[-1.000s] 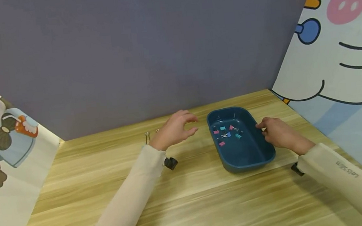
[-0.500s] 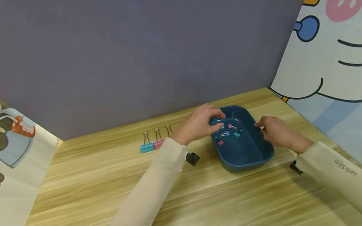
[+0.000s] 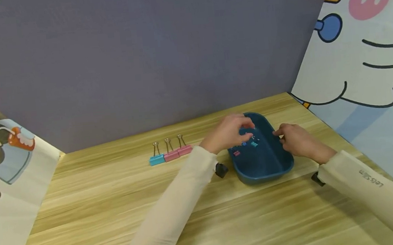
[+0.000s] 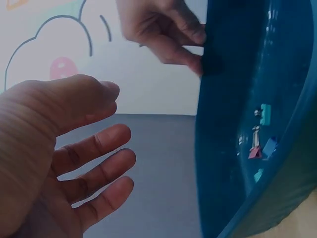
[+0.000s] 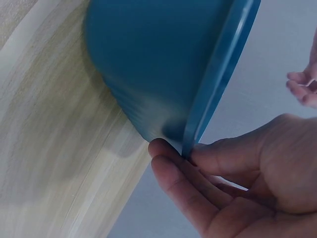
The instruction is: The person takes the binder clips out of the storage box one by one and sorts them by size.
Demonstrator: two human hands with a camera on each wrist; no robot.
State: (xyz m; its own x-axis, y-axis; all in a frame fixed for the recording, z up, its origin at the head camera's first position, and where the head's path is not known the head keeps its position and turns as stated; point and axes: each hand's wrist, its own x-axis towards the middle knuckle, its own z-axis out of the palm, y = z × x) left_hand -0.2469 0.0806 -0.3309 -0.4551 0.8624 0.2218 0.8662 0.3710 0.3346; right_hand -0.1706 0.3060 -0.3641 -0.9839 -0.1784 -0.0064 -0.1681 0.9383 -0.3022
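Observation:
A dark blue tray (image 3: 275, 164) stands on the wooden table (image 3: 119, 208), right of the middle. Several small coloured binder clips (image 3: 254, 144) lie in its far half, also visible as binder clips (image 4: 265, 115) in the left wrist view. My left hand (image 3: 241, 128) hovers over the tray's far left part. In the left wrist view the left hand (image 4: 116, 136) holds nothing, its fingers spread and loosely bent. My right hand (image 3: 283, 136) pinches the tray's right rim (image 5: 218, 84) between thumb and fingers (image 5: 168, 171).
Three larger binder clips stand in a row on the table left of the tray: a blue clip (image 3: 156, 160) and two pink clips (image 3: 171, 155) (image 3: 184, 150), handles up. A grey wall runs behind, with cartoon panels (image 3: 365, 63) at both sides.
My left hand has moved right, from the table beside the row of clips to above the tray, which uncovers the three clips. My right hand stays on the tray's rim.

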